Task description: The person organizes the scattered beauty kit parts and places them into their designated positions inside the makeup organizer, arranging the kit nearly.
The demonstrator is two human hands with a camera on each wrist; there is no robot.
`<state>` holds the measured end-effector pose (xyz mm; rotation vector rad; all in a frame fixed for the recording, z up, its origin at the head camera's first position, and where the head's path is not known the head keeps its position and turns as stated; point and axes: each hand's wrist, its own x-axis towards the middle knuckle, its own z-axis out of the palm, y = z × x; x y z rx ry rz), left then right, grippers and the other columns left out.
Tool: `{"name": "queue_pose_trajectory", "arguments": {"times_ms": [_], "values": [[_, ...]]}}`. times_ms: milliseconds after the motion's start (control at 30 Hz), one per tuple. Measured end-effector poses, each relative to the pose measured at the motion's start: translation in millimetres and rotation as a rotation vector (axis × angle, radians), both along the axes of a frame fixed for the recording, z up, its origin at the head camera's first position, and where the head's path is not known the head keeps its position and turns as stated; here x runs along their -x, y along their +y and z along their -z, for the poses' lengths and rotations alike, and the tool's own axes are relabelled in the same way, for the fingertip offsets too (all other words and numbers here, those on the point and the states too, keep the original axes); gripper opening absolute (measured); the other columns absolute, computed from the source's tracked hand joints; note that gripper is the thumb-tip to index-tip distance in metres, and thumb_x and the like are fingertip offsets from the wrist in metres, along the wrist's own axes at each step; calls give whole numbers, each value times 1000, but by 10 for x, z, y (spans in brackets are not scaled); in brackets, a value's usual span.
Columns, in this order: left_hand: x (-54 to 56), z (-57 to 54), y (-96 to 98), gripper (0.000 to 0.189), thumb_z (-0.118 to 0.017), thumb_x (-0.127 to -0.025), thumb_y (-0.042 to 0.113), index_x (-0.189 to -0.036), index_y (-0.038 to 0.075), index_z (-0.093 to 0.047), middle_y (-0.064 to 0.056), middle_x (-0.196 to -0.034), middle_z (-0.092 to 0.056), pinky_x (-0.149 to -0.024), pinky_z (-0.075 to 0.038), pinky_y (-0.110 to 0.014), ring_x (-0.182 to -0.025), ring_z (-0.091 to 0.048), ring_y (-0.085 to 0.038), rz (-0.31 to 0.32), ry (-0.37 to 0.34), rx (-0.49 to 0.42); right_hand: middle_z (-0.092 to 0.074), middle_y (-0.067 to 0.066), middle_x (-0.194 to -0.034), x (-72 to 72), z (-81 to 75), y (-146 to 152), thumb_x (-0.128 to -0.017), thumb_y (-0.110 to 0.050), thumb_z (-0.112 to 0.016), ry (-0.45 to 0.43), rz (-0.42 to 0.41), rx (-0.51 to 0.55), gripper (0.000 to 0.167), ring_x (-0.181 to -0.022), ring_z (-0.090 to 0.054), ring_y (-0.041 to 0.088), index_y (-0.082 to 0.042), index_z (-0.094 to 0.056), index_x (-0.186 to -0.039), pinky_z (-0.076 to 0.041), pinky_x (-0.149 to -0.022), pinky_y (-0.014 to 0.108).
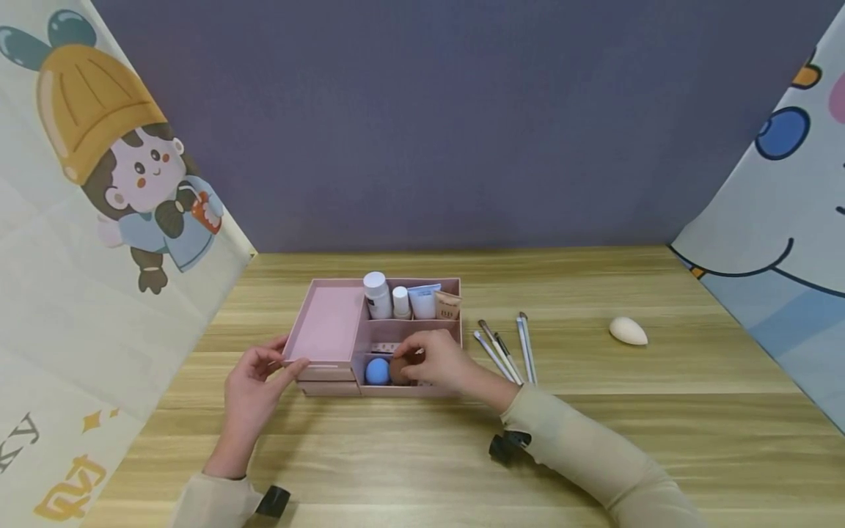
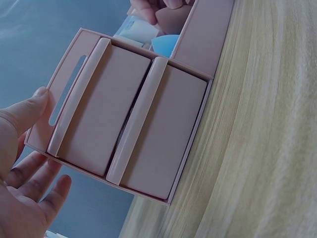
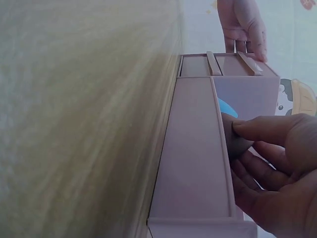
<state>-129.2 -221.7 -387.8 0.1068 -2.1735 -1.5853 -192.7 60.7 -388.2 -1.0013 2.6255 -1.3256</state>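
The head view showed the right hand [image 1: 444, 359] pinching a brown makeup sponge [image 1: 398, 371] between thumb and fingers in the front compartment of a pink organizer [image 1: 326, 319], just beside a blue makeup sponge [image 1: 378, 372]. The left hand [image 1: 254, 381] pinched the organizer's front left corner, thumb at the front, other fingers spread along the side. A light right pinch, with that corner braced against sliding on the bench [image 1: 396, 455], seemed best.

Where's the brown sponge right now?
In the head view, the brown sponge is in the front compartment of the pink organizer, immediately right of the blue sponge, pinched by the right hand.
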Motion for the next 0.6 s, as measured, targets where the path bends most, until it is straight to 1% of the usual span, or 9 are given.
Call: {"name": "queue_pose_trajectory", "arguments": {"times_ms": [133,367,600], "values": [[9,10,-6,29,-79,-80,-8,-90,-11,-52,-20,-124,-64,-83,-50,-9,-96,-60,9,1,3,1,-73,3,-95,7,7,4,-79,0,-80,-22,3,-14,22,-86,-65,14,-5,-75,-99,-56,-73,22],[14,10,-7,29,-80,-80,-6,-91,-11,-53,-20,-124,-64,-83,-50,-10,-96,-60,9,6,6,0,-72,10,-99,28,31,48,-75,0,-84,-44,-30,60,33,-92,-68,20,2,-72,-106,-57,-76,20],[25,21,-16,28,-79,-80,-8,-90,-9,-53,-19,-124,-65,-83,-50,-10,-97,-60,7,-3,-5,20,-71,12,-101,40,6,80,-75,-2,-85,-88,-28,76,38,-91,-68,20,3,-69,-109,-58,-75,20]]}}
